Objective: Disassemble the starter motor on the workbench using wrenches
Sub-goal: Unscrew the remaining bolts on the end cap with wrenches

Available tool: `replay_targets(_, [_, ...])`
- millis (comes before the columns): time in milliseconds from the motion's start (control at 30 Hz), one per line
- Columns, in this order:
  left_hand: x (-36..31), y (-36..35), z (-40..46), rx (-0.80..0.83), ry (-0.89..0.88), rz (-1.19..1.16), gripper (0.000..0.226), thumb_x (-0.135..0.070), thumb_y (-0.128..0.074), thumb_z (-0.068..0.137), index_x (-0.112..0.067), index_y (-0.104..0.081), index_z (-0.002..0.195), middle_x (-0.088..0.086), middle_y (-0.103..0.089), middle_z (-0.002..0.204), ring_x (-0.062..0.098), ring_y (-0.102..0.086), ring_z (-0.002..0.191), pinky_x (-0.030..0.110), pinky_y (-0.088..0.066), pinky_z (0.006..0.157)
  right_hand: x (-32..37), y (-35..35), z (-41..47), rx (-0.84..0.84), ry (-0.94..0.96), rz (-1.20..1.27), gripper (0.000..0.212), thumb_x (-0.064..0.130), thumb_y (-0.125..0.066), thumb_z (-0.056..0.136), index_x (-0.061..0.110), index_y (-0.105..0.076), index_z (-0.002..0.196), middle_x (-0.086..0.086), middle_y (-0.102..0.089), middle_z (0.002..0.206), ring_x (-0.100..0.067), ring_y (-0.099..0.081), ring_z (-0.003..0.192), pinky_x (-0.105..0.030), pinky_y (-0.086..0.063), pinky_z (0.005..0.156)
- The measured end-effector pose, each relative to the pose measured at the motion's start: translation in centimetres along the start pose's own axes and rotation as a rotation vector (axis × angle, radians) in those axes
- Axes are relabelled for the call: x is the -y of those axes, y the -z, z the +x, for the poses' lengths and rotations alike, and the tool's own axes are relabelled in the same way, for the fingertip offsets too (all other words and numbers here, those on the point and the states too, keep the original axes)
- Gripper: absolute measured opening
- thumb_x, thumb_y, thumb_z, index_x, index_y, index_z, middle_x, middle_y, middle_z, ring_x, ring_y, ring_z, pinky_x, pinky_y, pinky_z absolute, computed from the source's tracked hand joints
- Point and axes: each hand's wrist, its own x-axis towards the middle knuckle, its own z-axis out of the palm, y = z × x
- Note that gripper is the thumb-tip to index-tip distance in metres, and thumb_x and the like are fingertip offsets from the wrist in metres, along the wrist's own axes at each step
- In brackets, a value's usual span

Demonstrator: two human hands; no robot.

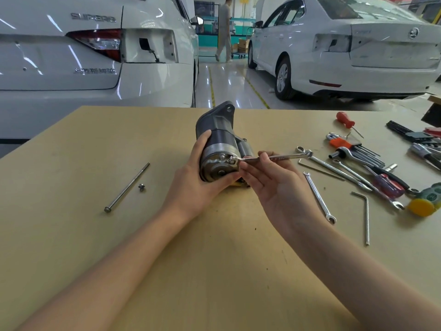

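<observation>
The workbench [71,235] fills the lower two thirds of the frame; its far edge runs across the middle, its left edge slants down to the left border, and its right and near sides are cut off. Beyond the far edge stand two white cars [83,56], upper left and upper right, with a floor lane between them where a person [224,29] walks. The bench's lower middle and left lie bare apart from the forearms.

The starter motor [220,144] lies at frame centre, its shiny end cap toward the viewer. The left hand [193,180] grasps its body, fingers curled round the left side and thumb beneath the cap. The right hand [274,185], palm up, pinches the wrench [274,157] between thumb and fingertips; the wrench head sits on a bolt at the cap's rim.

Left of centre lie a long bolt [127,187] and, just beside it, a small nut [141,187]. At right, a loose spread of tools [358,163] crowds the bench: wrenches, hex keys, a ratchet, and a red screwdriver [344,119]. Items at the far right edge are cut off and hard to identify.
</observation>
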Motion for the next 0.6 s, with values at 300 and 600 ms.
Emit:
replay_targets(300, [0.9, 0.0, 0.1, -0.001, 0.038, 0.026, 0.085, -0.049, -0.08, 0.063, -0.055, -0.034, 0.134, -0.039, -0.059, 0.093, -0.023, -0.056, 0.087, -0.005, -0.036, 0.071, 2.3, -4.2, 2.2, 0.306, 0.652, -1.258, 0.013, 0.007, -0.063, 0.088, 0.009, -0.07, 0.099, 0.001, -0.066, 0.077, -0.006, -0.055, 0.065, -0.02, -0.045, 0.064])
replay_targets(600, [1.2, 0.0, 0.1, 0.013, 0.027, 0.075, 0.055, -0.038, -0.077, 0.069, -0.03, -0.055, 0.119, -0.039, -0.063, 0.079, -0.02, -0.058, 0.08, -0.003, -0.037, 0.062, 1.9, -4.8, 1.9, 0.532, 0.625, -1.346, 0.014, 0.007, -0.065, 0.087, 0.01, -0.074, 0.097, -0.004, -0.069, 0.09, -0.015, -0.059, 0.083, -0.027, -0.046, 0.076])
